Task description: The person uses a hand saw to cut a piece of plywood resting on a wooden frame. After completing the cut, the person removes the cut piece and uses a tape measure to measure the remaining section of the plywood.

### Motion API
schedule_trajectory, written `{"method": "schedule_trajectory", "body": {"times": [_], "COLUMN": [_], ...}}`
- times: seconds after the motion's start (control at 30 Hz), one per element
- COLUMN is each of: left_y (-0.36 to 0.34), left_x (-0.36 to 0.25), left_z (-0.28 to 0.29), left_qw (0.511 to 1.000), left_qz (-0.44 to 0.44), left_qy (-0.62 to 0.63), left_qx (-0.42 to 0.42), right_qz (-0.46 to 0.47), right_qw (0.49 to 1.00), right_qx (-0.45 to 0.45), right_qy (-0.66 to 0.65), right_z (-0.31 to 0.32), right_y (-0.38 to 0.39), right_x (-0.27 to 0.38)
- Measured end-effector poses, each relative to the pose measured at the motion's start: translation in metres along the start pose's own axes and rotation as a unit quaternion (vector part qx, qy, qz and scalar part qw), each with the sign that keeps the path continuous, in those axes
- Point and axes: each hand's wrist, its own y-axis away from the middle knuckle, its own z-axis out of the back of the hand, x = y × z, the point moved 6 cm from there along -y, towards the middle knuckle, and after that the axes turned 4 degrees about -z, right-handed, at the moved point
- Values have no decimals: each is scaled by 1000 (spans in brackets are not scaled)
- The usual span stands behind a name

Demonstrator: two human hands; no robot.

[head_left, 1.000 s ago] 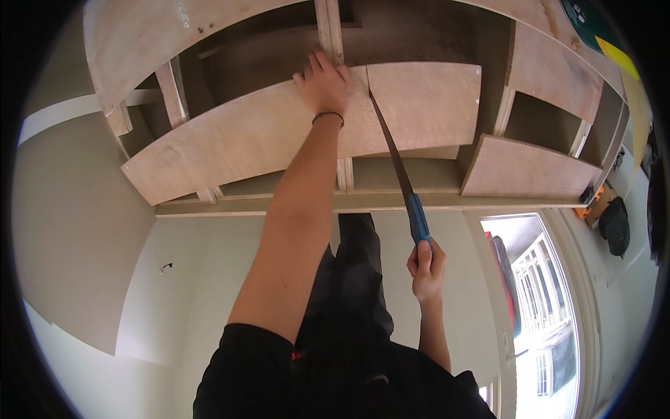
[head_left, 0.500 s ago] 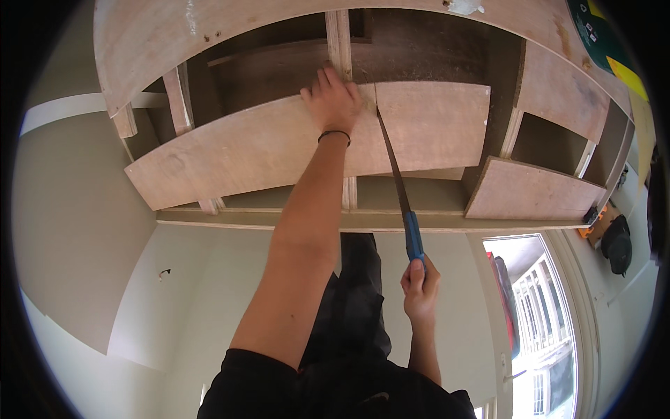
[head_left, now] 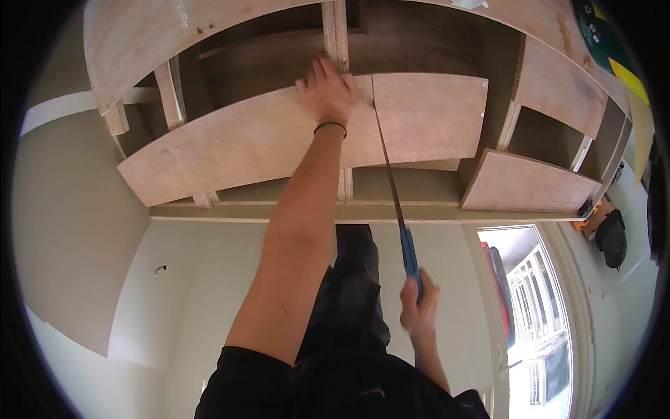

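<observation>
A long, curved plywood board [head_left: 237,140] lies across a wooden frame in front of me. My left hand [head_left: 326,91] presses on it near the middle, fingers bent over its far edge, a dark band at the wrist. In my right hand [head_left: 420,304] is the handle of a hand saw [head_left: 410,253], blue at the grip with a long thin blade. The blade slants away from me across the board, just right of my left hand. A narrow dark line runs from the blade's tip area to the board's far edge.
Wooden uprights [head_left: 336,42] and open compartments lie under and beyond the board. Another plywood panel [head_left: 534,183] rests at the right. Above it is a fixed panel [head_left: 562,91]. A black cap-like object [head_left: 611,239] lies far right, near a bright glazed opening [head_left: 537,300].
My right hand has drawn the saw back toward me, its handle now nearer my body. The left hand stays on the board. The whole view has shifted slightly.
</observation>
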Motion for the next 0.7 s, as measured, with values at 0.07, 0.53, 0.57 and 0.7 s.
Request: {"method": "schedule_trajectory", "body": {"times": [0.07, 0.53, 0.57, 0.7], "left_y": [2, 2, 3, 3], "left_x": [1, 3, 2, 3], "left_z": [-3, -6, -5, -4], "left_qw": [1000, 998, 999, 1000], "left_qz": [1, 17, 7, -2], "left_qy": [-7, 3, 3, -2], "left_qx": [12, 53, 40, 19], "right_qz": [-4, -144, -158, -91], "right_qw": [999, 989, 987, 995], "right_qx": [-28, -1, 1, -12], "right_qy": [16, 39, 41, 27], "right_z": [-33, -3, -5, -53], "right_y": [-87, 15, -4, -165], "right_x": [1, -53, -45, -2]}}
